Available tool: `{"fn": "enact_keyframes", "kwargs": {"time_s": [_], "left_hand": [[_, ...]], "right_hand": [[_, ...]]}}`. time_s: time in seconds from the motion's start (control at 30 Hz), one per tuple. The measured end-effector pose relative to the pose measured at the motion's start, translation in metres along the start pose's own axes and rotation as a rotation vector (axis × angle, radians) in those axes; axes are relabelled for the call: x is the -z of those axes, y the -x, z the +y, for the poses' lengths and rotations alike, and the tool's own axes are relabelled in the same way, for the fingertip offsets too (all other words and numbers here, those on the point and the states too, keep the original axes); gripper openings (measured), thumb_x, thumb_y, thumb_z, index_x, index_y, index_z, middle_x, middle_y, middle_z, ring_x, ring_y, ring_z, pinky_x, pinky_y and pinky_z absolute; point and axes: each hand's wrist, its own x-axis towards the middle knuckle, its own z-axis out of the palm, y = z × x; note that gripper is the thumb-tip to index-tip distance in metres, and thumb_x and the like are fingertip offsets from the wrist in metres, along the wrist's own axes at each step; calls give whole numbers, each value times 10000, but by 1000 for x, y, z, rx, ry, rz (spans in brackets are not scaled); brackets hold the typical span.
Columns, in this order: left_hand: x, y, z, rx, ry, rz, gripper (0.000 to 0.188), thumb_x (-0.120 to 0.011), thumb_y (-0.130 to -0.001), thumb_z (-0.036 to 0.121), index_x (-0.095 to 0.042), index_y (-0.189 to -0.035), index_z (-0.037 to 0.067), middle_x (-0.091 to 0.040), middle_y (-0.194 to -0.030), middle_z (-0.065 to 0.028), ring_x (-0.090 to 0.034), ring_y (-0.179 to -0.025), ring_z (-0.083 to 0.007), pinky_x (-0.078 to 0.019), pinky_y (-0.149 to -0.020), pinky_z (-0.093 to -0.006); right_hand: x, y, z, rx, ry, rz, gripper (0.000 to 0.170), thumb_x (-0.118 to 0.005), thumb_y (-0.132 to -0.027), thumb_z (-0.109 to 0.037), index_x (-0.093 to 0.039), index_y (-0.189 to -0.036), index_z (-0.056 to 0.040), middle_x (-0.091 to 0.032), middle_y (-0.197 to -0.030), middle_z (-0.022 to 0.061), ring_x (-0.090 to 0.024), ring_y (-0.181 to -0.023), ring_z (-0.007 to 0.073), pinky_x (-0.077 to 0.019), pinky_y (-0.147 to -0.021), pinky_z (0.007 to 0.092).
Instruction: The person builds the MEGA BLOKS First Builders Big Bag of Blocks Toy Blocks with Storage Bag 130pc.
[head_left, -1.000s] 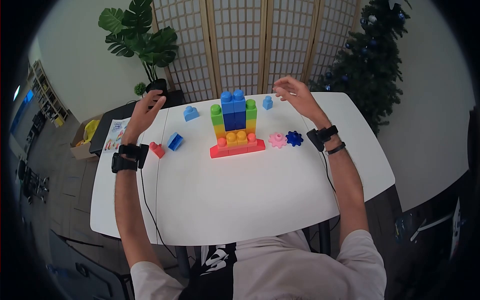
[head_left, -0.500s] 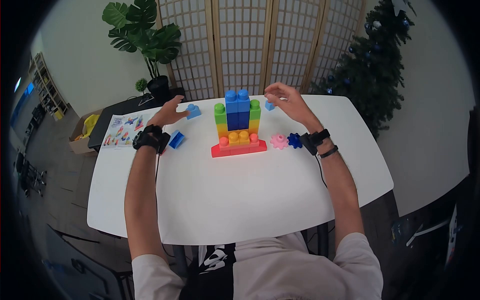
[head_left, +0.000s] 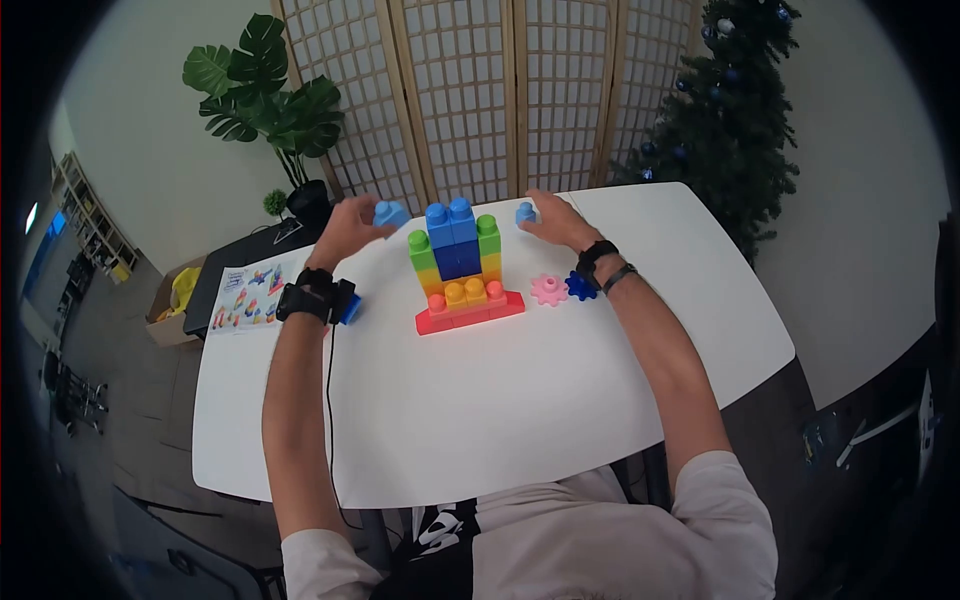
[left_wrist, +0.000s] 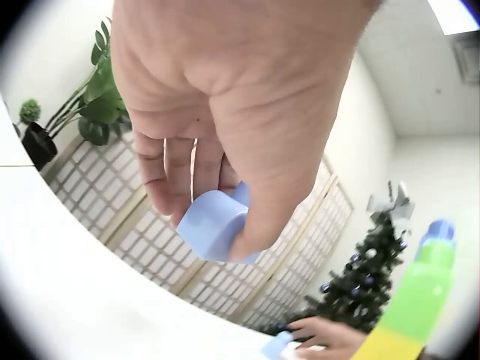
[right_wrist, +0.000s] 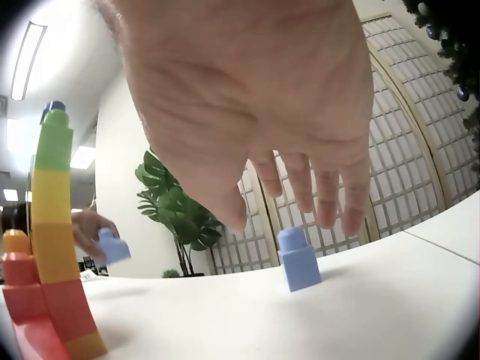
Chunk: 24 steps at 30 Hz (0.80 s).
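My left hand [head_left: 347, 234] pinches a light blue building block [left_wrist: 212, 226] between thumb and fingers, above the table's far left part. The right hand [head_left: 562, 224] reaches over the far edge zone, its fingers loosely extended. Just below those fingertips a small light blue block [right_wrist: 301, 264] with one stud stands upright on the table, apart from the hand in the right wrist view. Between the hands rises a stacked block structure [head_left: 459, 263]: a red base, then orange, yellow and green sides, a dark blue middle and light blue top blocks.
A pink gear [head_left: 547, 292] and a dark blue gear [head_left: 579, 288] lie right of the structure. Another blue block [head_left: 351, 310] is partly hidden by the left wrist. A printed picture sheet [head_left: 245, 300] lies at the left edge. A folding screen [head_left: 460, 100] stands behind the white table [head_left: 480, 420].
My left hand moved forward and right, took hold of the light blue block and raised it. The right hand came down and inward to the small blue block. The head view shifted slightly.
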Motion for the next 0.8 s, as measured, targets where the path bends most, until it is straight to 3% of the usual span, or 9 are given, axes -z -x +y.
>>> {"fn": "enact_keyframes", "kwargs": {"time_s": [0.03,0.1,0.2,0.3,0.5,0.53,0.6,0.67,0.8], "left_hand": [[10,-9,14,30,36,-40,534,-898,-850,122,-693,-1303,-76,-795,-988,-111,-775,-933,-181,-604,-878,-316],[22,-14,46,-56,235,26,507,-877,-886,105,-688,-1317,-82,-787,-1129,-120,-764,-1044,-177,-589,-956,-309],[35,-6,113,-81,416,-42,497,-866,-902,105,-689,-1333,-68,-769,-1216,-115,-745,-1112,-172,-570,-1011,-311],[26,-2,135,-163,447,-125,507,-875,-892,122,-695,-1330,-60,-776,-1194,-104,-741,-1100,-165,-568,-1023,-320],[7,6,137,-126,335,-173,505,-895,-861,177,-742,-1277,-65,-792,-1149,-118,-740,-1097,-179,-562,-1059,-355],[5,8,134,-140,327,-140,522,-900,-848,201,-747,-1266,-73,-794,-1101,-115,-743,-1021,-172,-580,-1001,-341],[1,9,130,-154,317,-109,541,-904,-835,224,-752,-1254,-82,-796,-1054,-113,-745,-946,-164,-597,-944,-327],[2,12,132,-62,331,-166,600,-925,-835,232,-722,-1306,-80,-788,-1181,-140,-744,-1149,-211,-560,-1076,-365],[-4,13,124,-72,366,-161,596,-916,-853,212,-707,-1326,-84,-786,-1196,-142,-742,-1158,-214,-561,-1078,-365]], "right_hand": [[-2,-1,-2,-1,-4,3,490,-810,-916,-260,-591,-1278,-13,-706,-1269,264,-673,-1213,460,-566,-1007,534],[-6,-5,-7,-163,59,-122,514,-829,-881,-281,-579,-1247,-21,-719,-1179,260,-682,-1175,462,-568,-992,529],[-17,-13,2,-155,61,-107,416,-799,-875,-205,-599,-1196,-30,-727,-1117,240,-689,-1122,461,-566,-958,534],[-24,-17,21,-18,-60,13,332,-772,-859,-141,-612,-1129,-33,-729,-1071,226,-693,-1074,454,-562,-925,540],[-1,-11,9,25,-193,152,307,-760,-839,-61,-637,-1119,-34,-718,-1040,221,-687,-1028,451,-552,-901,531],[1,-11,9,22,-193,154,307,-760,-839,-61,-637,-1119,-34,-718,-1040,221,-687,-1028,451,-552,-901,531],[5,-13,9,89,-199,219,311,-777,-843,-68,-647,-1122,-22,-718,-1018,206,-696,-981,414,-561,-874,496],[17,-13,-3,61,-229,215,318,-789,-849,-85,-657,-1130,-15,-717,-1000,188,-703,-959,369,-563,-857,468],[43,-20,-32,17,-408,195,390,-828,-873,-130,-690,-1205,20,-731,-1000,115,-707,-947,213,-572,-845,373]]}}
